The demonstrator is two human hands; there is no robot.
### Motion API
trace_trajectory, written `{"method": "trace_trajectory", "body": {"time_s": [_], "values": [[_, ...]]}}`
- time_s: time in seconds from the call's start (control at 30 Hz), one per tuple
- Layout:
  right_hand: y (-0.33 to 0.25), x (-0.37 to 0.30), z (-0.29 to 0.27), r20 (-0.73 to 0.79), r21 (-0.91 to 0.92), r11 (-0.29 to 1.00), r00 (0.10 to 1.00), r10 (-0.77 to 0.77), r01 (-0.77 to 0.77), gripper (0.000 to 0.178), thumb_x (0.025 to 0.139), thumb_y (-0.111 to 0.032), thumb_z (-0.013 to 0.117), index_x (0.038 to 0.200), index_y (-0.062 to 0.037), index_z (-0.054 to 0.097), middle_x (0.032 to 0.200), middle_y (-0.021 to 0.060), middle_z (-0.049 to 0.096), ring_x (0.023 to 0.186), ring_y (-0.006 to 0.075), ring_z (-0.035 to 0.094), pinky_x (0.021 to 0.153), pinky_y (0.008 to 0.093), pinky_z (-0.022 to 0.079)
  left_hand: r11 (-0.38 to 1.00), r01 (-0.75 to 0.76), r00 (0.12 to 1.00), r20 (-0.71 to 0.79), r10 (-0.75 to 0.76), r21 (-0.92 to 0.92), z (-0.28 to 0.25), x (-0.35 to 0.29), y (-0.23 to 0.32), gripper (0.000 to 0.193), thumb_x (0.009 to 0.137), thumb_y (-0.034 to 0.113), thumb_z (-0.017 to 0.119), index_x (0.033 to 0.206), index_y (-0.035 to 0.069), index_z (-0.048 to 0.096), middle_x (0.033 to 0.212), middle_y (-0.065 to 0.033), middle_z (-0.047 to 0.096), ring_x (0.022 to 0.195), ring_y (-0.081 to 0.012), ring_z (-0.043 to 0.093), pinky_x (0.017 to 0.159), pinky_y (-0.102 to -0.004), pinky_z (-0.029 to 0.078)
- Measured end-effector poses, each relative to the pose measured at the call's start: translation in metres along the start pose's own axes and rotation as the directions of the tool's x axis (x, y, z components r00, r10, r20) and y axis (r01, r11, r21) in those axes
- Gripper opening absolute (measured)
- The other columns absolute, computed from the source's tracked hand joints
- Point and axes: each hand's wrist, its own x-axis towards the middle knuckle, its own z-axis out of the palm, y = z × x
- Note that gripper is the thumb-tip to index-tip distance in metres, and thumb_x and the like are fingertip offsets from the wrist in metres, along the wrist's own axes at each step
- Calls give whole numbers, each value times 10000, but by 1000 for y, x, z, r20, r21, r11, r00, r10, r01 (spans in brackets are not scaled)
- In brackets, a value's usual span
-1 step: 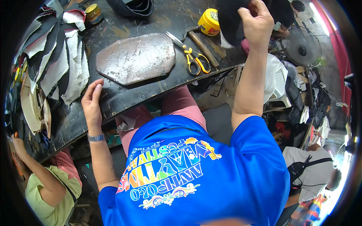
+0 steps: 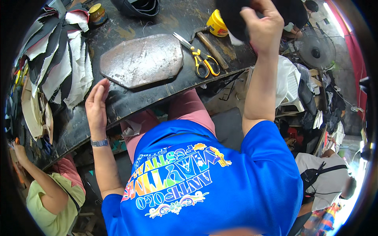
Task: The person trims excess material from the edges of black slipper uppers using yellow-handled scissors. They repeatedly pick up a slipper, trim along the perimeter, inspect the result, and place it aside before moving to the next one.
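- Head view, right hand: it is raised at the far right of the table, beside a large black piece of sheet material; thumb and fingers bend round into a loop, with black showing through the gap; whether the fingertips pinch the piece I cannot tell, as they run up to the upper edge of the view.
- Head view, the black piece: it lies or hangs at the top right, next to the yellow tub, partly covering it; its outline looks curved and thin, so I judge it light, pliable and unlikely to break; a pinch near the rim, thumb on one face and fingers on the other, should suit it, though a single-point hold would probably let the rest droop.
- Head view, left hand: fingers loosely bent side by side, nothing seen between them; the tips are just beside the near left corner of the metal slab.
- Head view, the slab: flat on the table, worn and shiny; likely heavy, rigid and rather slick; opposite edges, taken with both hands, look the safest hold; scissors and a hammer are to its right.
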Motion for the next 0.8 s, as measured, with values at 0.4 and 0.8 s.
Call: {"method": "trace_trajectory", "body": {"time_s": [0.4, 0.8], "values": [[-89, -131, 84, 352, 875, 440, 357, -865, 201, 187, 712, 32, 665, 877, -24, 596, 882, 95, 618, 977, 273, 627, 1042, 523, 406, 635, 558, 821, 247, -514, -534, 14, 0, -2, 381, 923, 203, 646, 1192, -61, 587, 1141, -189, 670, 975, -270, 689, 899, -421, 563], [-56, -152, 122, 933, 307, -140, 327, -152, -941, 562, 965, -347, 587, 1371, 5, 422, 1213, 189, 603, 1130, 242, 595, 948, 344, 481, 490, 561, 806, 576, -138, -667, 23, -37, -23, 583, 825, 215, 696, 1295, -79, 519, 1242, -237, 611, 1103, -329, 641, 997, -467, 490]]}}
